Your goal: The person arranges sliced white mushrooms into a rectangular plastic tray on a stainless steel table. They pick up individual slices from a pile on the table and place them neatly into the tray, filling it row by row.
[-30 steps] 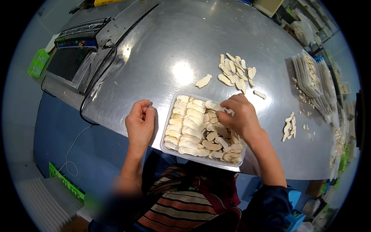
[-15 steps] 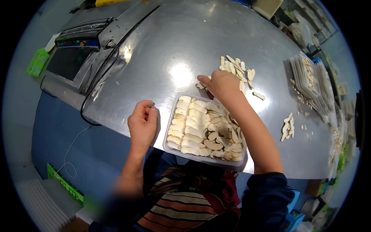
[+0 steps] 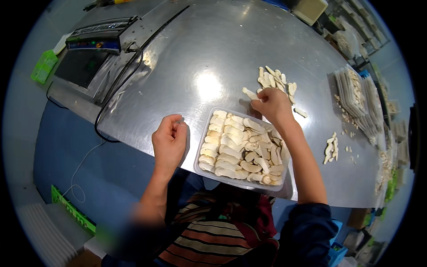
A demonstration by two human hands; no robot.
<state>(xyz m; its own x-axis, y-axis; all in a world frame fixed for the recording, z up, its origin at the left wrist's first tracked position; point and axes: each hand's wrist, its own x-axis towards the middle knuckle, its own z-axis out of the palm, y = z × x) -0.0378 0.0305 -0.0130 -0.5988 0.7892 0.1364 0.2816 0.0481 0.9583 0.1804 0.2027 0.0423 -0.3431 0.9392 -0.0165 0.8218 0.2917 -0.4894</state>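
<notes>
A clear plastic tray (image 3: 201,165) sits at the table's near edge. Overlapping rows of pale mushroom slices (image 3: 230,141) fill its left part, and looser, browner slices (image 3: 259,156) lie on the right. Above the tray's far edge, my right hand (image 3: 275,105) pinches one pale mushroom slice (image 3: 250,93) between thumb and fingers. Just behind it lies a small pile of mushroom slices (image 3: 272,78), partly covered by the hand. My left hand (image 3: 170,140) hovers left of the tray with curled fingers; a tiny greyish bit shows at the fingertips, too small to name.
A black sealing machine (image 3: 91,53) with a cable (image 3: 116,86) occupies the table's left side. On the right stand stacked clear trays (image 3: 356,95), with scattered crumbs and a small cluster of slices (image 3: 331,148) nearby. A green basket (image 3: 43,66) hangs at far left.
My right hand has drawn back from the pile toward the right and nearer the tray, now showing a mushroom slice in its fingers. My left hand stays curled beside the tray.
</notes>
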